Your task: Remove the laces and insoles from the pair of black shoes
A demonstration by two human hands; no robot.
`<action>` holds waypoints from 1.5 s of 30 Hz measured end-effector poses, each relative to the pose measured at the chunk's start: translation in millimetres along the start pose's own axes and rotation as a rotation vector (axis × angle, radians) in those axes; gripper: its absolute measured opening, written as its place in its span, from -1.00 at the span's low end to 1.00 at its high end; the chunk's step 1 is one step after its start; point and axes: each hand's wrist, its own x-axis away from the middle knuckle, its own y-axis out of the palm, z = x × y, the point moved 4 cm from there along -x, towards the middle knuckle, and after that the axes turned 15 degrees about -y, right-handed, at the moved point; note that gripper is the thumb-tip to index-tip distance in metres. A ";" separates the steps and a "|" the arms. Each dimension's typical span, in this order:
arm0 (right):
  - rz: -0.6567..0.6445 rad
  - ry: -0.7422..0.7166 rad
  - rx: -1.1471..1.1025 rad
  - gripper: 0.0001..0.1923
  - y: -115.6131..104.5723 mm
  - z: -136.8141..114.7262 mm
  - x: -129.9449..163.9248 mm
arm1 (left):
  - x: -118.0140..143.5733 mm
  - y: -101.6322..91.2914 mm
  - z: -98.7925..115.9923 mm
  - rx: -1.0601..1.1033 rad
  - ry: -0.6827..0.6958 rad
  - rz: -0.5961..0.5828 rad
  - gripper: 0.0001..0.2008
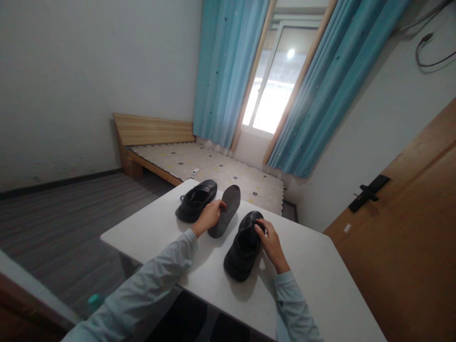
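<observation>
A dark grey insole (pixel 228 216) is pinched at its left edge by my left hand (pixel 211 216), tilted up over the table between two black shoes. My right hand (pixel 270 240) grips the upper opening of the nearer black shoe (pixel 244 251), its fingers at the tongue and collar. This shoe's heel points toward me. On the left lies the other black shoe (pixel 195 202), its opening facing up and a lace loop at its side. My left wrist is close by that shoe; I cannot tell whether they touch.
The white table (pixel 306 280) spans the foreground. Behind it is a bed (pixel 221 166) with a small white remote (pixel 194 171) on its patterned mattress. A wooden door (pixel 402 228) with a black handle stands at the right. Blue curtains (pixel 228 71) frame the window.
</observation>
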 end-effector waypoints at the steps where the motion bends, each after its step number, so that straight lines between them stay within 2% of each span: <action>1: 0.002 -0.003 0.001 -0.62 0.0 -0.2 0.0 | -2.8 1.1 -6.5 -0.054 -0.033 0.017 -0.68; 5: 0.004 -0.010 0.005 -0.62 -0.5 -2.7 -0.1 | -3.4 4.1 -22.9 -0.246 -0.126 0.030 -0.64; 8: -0.005 -0.008 0.004 -0.62 -0.4 -4.5 -0.1 | 0.8 6.5 -24.5 -0.338 -0.115 0.030 -0.71; 10: -0.011 -0.003 0.004 -0.61 -0.1 -4.7 0.0 | 3.2 8.8 -22.9 -0.395 -0.083 0.041 -0.79; 17: -0.006 0.001 0.012 -0.61 0.3 -3.3 0.9 | 12.5 16.1 -11.9 -0.609 -0.039 0.074 -0.78; 22: -0.012 -0.003 0.015 -0.60 0.3 -2.9 1.8 | 18.6 19.8 0.7 -0.753 0.028 0.197 -0.73; 27: -0.007 -0.011 0.014 -0.61 -0.9 -5.1 1.6 | 17.3 19.8 5.0 -0.728 0.076 0.228 -0.75; 33: -0.009 -0.001 0.003 -0.60 -1.5 -7.1 1.3 | 27.8 -2.6 21.6 -0.611 0.125 0.216 -0.81; 36: -0.014 0.008 0.004 -0.60 -1.4 -7.1 0.9 | 45.3 -17.2 38.4 -0.544 0.202 0.215 -0.81; 40: -0.018 0.002 0.009 -0.61 -1.3 -6.6 0.2 | 80.9 -30.1 65.3 -0.441 0.310 0.227 -0.77; 42: -0.013 -0.005 0.005 -0.60 -1.3 -6.2 0.2 | 100.6 -27.9 77.4 -0.398 0.398 0.162 -0.74; 45: -0.003 -0.013 -0.003 -0.60 -1.4 -6.3 0.0 | 125.0 -12.1 86.8 -0.415 0.520 0.022 -0.61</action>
